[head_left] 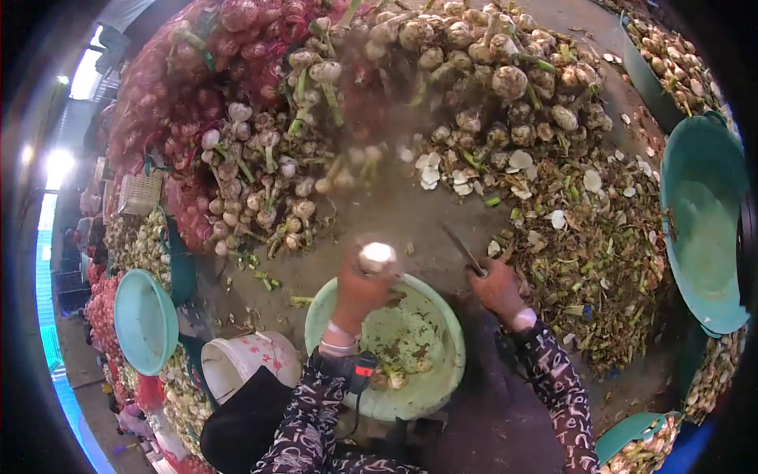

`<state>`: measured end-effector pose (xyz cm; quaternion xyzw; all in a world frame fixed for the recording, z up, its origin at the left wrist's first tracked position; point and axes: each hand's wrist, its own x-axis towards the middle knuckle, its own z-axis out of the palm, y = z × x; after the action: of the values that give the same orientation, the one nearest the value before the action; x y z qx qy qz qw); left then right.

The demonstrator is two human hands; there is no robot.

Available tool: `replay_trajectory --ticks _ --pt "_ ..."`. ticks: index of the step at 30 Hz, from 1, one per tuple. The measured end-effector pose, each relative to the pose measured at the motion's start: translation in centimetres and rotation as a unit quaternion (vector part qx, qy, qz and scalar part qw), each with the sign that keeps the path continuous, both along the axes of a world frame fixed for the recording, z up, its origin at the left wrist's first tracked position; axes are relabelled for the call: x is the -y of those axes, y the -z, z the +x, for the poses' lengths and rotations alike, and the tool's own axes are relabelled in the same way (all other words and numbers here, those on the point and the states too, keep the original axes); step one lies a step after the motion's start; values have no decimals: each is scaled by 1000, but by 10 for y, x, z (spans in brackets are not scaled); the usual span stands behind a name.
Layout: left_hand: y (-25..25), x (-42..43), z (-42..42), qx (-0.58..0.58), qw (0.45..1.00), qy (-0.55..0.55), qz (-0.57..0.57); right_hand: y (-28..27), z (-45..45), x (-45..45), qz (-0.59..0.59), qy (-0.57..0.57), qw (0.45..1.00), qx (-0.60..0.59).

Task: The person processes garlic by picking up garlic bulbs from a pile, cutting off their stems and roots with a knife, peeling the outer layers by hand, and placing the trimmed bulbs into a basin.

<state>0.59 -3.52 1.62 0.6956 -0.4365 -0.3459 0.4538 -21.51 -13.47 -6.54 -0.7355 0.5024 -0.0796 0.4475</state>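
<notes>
White on its cut face, a garlic bulb (377, 253) is clasped in the left hand (357, 295) above the green basin's (448, 347) far rim; the right hand (500, 288), apart, grips what seems a knife (463, 249).

A garlic-trimming workshop or shed, judging by the red mesh sacks (166, 103) at ten o'clock, loose garlic bulbs (509, 82) heaped towards one, a mound of trimmings (592, 276) and a big plastic tub (707, 162) around three, more red sacks (105, 304) near nine.
</notes>
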Motion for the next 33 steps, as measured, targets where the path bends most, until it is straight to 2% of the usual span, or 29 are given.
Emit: replay_trajectory --ticks 1,2,3,4,6,8,9,10,11,12,13,14,15,16,18,19,20,21,22,23,25,26,27,29,31,33 --pt "6 1 4 -141 987 -69 -26 0 4 -5 8 30 999 16" --pt "10 3 9 -279 949 -134 -54 0 8 -5 14 61 997 34" --pt "-8 18 -8 -356 908 -212 -63 2 10 -3 13 63 997 37" --pt "-4 19 -11 -355 908 -212 -64 4 12 1 8 44 996 73" --pt "14 15 -11 -546 780 -256 -167 -6 21 7 6 24 994 108" --pt "29 18 -11 -542 787 -250 -157 -56 38 17 -24 85 987 136" --pt "32 22 -16 -578 745 -298 -145 -75 43 18 -23 87 987 135" --pt "32 25 -20 -611 700 -345 -131 -93 48 17 -3 85 970 229" --pt "31 27 -26 -613 698 -346 -131 -103 49 18 17 80 944 321" --pt "23 28 -31 -655 665 -329 -141 -100 50 15 16 77 945 318" --pt "11 32 -33 -694 633 -307 -155 -91 54 16 37 -63 988 133" --pt "-5 34 -32 -693 635 -299 -165 -75 54 12 38 -84 993 68" --pt "-24 30 -34 -680 680 -210 -174 -60 54 9 39 -111 993 3" --pt "-31 20 -37 -659 717 -132 -183 -37 35 -2 34 -33 997 59" --pt "-4 -22 -2 -581 807 -87 -58 -4 9 -5 120 -6 992 -21" --pt "-24 -16 16 -351 925 119 79 1 7 -1 123 -8 992 -14" --pt "-37 -9 36 -77 925 311 206 2 6 5 124 -27 990 -61" --pt "-25 -11 58 9 956 228 186 -1 6 8 125 -49 984 -113" --pt "-23 -3 74 26 970 62 234 -7 8 7 123 -53 984 -116" --pt "4 4 112 81 960 -29 265 -14 11 3 107 -32 989 -100" --pt "56 18 188 153 908 -224 319 -16 18 -3 87 -6 992 -86" --pt "90 25 221 296 831 -272 385 -14 21 -6 84 -8 991 -100" --pt "101 33 228 291 833 -271 384 -10 23 -8 82 -11 990 -115" --pt "115 40 233 402 759 -257 443 10 23 -16 74 -14 987 -142" --pt "120 44 230 404 770 -246 428 29 21 -14 64 -16 983 -169" --pt "114 46 222 410 779 -231 415 40 15 -13 83 -51 993 -72"
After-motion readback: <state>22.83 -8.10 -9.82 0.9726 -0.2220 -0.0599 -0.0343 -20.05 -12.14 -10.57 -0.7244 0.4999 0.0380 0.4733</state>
